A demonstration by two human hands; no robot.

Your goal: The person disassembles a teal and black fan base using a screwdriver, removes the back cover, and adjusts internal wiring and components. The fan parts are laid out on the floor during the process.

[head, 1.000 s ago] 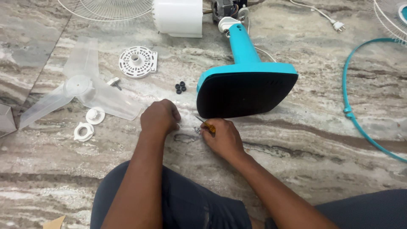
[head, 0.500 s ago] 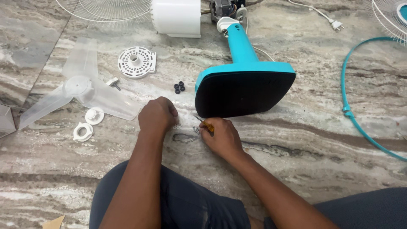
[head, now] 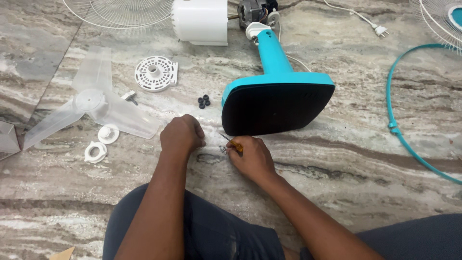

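Observation:
My right hand grips a small screwdriver with an orange handle, its tip pointing up-left toward the fan base. My left hand is closed into a fist on the marble floor, just left of some small metal screws; what it holds is hidden. Right behind both hands lies a teal fan stand on its side, its black underside facing me. Small black rubber pieces lie left of the base.
A clear fan blade, a white round vented cover and two white plastic nuts lie at left. White motor housing, wire grille, plug at the back. A teal ring lies at right.
Both hands stay nearly still over the screws. The view has shifted slightly; the screwdriver remains in my right hand.

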